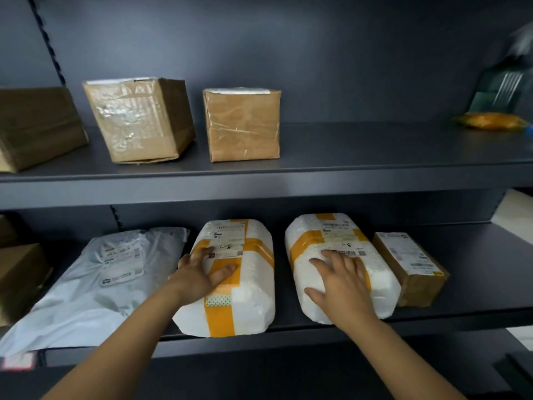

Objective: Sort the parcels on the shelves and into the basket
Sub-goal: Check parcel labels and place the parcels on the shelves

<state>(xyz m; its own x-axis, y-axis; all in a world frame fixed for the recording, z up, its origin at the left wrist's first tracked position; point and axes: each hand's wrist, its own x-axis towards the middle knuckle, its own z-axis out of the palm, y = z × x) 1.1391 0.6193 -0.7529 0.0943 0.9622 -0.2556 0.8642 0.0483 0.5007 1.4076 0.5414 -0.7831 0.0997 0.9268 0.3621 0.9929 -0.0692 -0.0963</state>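
Note:
Two white foam-wrapped parcels with yellow tape lie side by side on the lower shelf (pixel 476 301). My left hand (pixel 202 274) rests flat with spread fingers on the left white parcel (pixel 248 301). On the right white parcel (pixel 334 235) my right hand (pixel 343 280) lies flat too, fingers straight. A grey plastic mailer bag (pixel 95 284) lies left of them, and a small brown box (pixel 412 268) touches the right parcel's far side. The upper shelf (pixel 360 151) holds three cardboard boxes: a dark one (pixel 37 125), a taped one (pixel 138 122) and a square one (pixel 242 125).
More brown boxes (pixel 20 272) stand at the lower shelf's far left. An orange packet (pixel 490 121) and a dark green item (pixel 501 88) sit at the upper shelf's right end. The shelf's back wall is dark grey. No basket is in view.

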